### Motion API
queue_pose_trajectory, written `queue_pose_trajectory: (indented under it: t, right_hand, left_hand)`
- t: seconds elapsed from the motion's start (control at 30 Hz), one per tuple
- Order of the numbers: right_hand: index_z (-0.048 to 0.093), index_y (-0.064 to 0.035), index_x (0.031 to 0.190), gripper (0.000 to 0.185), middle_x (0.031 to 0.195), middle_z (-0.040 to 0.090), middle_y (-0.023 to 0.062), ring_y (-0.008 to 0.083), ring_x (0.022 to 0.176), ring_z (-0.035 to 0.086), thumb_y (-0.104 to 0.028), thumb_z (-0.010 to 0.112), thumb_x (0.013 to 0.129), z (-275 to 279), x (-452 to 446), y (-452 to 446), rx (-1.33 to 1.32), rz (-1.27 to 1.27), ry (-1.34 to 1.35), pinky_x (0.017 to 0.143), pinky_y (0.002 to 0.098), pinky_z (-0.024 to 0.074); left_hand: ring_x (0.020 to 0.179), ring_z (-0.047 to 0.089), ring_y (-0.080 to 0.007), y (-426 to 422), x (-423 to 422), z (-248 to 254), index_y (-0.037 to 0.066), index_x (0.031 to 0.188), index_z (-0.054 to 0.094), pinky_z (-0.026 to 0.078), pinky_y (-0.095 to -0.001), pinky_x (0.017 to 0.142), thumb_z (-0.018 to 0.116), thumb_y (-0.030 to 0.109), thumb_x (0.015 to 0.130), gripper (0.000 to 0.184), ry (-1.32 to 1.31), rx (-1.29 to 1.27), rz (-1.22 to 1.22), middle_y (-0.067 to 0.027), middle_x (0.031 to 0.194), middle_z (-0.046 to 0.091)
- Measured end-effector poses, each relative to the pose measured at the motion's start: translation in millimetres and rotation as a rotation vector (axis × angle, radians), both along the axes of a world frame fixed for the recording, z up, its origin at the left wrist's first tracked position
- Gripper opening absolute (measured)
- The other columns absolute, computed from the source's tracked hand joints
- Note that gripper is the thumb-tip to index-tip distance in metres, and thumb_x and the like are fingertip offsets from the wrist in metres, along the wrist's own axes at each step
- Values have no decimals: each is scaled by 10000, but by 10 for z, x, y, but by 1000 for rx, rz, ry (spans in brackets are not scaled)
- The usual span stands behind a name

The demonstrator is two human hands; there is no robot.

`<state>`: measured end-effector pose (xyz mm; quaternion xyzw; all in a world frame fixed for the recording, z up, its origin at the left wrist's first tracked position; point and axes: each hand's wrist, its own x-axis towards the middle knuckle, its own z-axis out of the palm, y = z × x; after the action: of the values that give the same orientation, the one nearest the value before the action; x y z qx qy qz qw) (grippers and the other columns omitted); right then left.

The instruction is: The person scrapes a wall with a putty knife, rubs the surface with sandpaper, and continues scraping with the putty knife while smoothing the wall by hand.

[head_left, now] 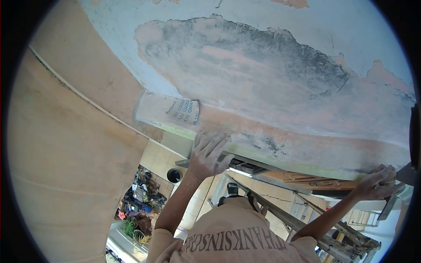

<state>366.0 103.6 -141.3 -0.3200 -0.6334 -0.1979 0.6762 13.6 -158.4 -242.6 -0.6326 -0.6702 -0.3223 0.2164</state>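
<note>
Dusted with white powder, my left hand (210, 151) rests its spread fingers on the front edge of the ledge (307, 151), with the thumb apart below; nothing shows in it. Just above and left of this hand, a curled piece of sandpaper (184, 110) lies on the ledge with its blue-printed back up. At the ledge's far right end, my right hand (379, 183) is closed with bent fingers, around something tan too small to make out. Behind the ledge, the wall (237, 61) has a large patch of grey and pink bare plaster amid flaking light-blue paint.
Below the ledge stand a wooden ladder (280, 215) and scaffold poles. A black bucket (174, 175) is on the tiled floor far below, beside a heap of mixed items (142, 193) and green plants (128, 227). A beige wall (74, 144) fills the left.
</note>
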Motion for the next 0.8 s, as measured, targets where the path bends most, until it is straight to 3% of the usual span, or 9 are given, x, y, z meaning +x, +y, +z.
queue_pose_trajectory:
  t: [0.13,0.23,0.3,0.43,0.63,0.73,0.8]
  right_hand:
    - [168,62,1356,550,753,564,127,129,513,504,-69,492,932,3,-73,-37,-28,-12,119,388,237,421]
    - [257,71,1156,346,648,505,137,158,492,470,-48,486,926,60,-181,-80,-33,-61,196,417,274,423]
    - [299,44,992,192,587,453,108,148,470,412,-46,458,935,-49,-23,-38,17,-21,168,410,287,382]
    - [290,12,850,261,535,462,117,181,448,478,-102,510,931,-48,31,-29,-18,240,137,388,298,421]
    - [227,8,850,271,516,421,103,178,424,432,-73,472,935,-40,-14,-40,39,264,165,369,300,400]
    - [232,10,865,262,510,407,100,180,420,428,-70,472,933,-100,53,-7,5,276,185,362,302,395]
    - [230,10,888,257,517,398,99,181,426,425,-67,472,932,-128,116,-3,-67,240,178,362,304,392]
  left_hand:
    - [1058,475,-382,-246,-521,37,-1,1110,566,373,-493,917,632,86,733,393,-223,302,605,-216,1105,543]
    - [1117,441,-390,-423,-828,132,31,1127,570,363,-472,944,634,31,698,434,-270,156,540,-199,1148,538]
    - [1118,454,-374,-454,-940,223,62,1126,584,362,-459,953,641,30,689,441,-141,24,450,-167,1149,556]
    - [1111,493,-319,-433,-1058,406,73,1052,643,354,-434,983,622,-2,641,419,-70,-174,360,-90,1152,602]
    - [1062,547,-267,-388,-1158,461,81,964,693,365,-392,976,652,23,709,265,-76,-255,342,-64,1056,660]
    - [1023,573,-270,-457,-1142,555,80,988,687,400,-390,938,649,26,750,246,-71,-176,314,-85,1042,659]
    - [995,590,-284,-519,-1161,574,60,988,684,421,-388,912,652,30,753,239,-206,-23,331,-106,1020,665]
